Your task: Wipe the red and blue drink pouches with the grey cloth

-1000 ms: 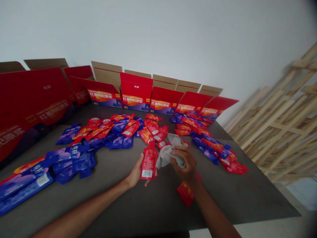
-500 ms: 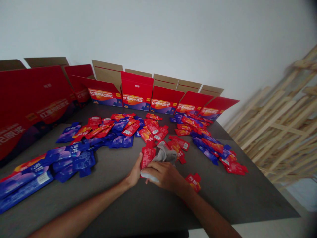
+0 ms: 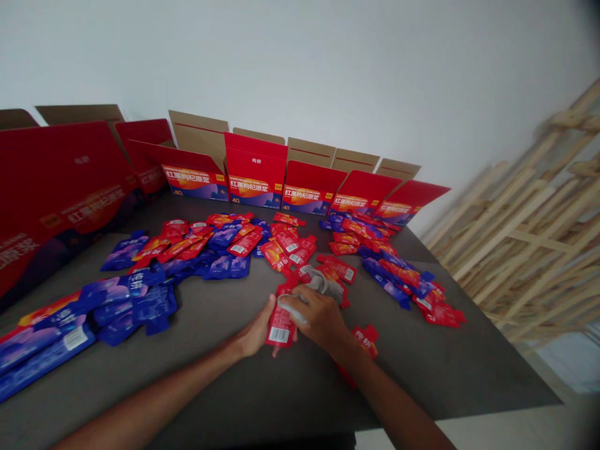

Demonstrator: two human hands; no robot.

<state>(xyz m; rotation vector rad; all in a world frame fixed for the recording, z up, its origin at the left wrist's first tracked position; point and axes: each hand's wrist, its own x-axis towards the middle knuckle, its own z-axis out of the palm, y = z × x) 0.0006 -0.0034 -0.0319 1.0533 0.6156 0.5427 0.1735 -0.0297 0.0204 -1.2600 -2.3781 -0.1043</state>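
Observation:
My left hand (image 3: 259, 326) is closed round a red pouch (image 3: 280, 325), thumb along its left edge and fingertips showing beneath it. The pouch's printed face with a white barcode is turned up. My right hand (image 3: 323, 319) grips a grey cloth (image 3: 323, 284) and presses part of it on the upper part of the pouch. Just beyond my hands lie several loose red pouches (image 3: 288, 240). Another red pouch (image 3: 365, 340) lies beside my right wrist, with more red partly hidden under the forearm.
Open red cartons (image 3: 255, 181) stand along the back of the grey table (image 3: 225, 381), with larger ones (image 3: 60, 187) at left. Blue and red pouches lie in heaps at left (image 3: 135, 300) and right (image 3: 398, 275). Wooden slats (image 3: 525, 237) stand beyond the right edge.
My right hand with the cloth has moved from the lower end of the pouch to its upper part, uncovering the barcode. The view has shifted slightly.

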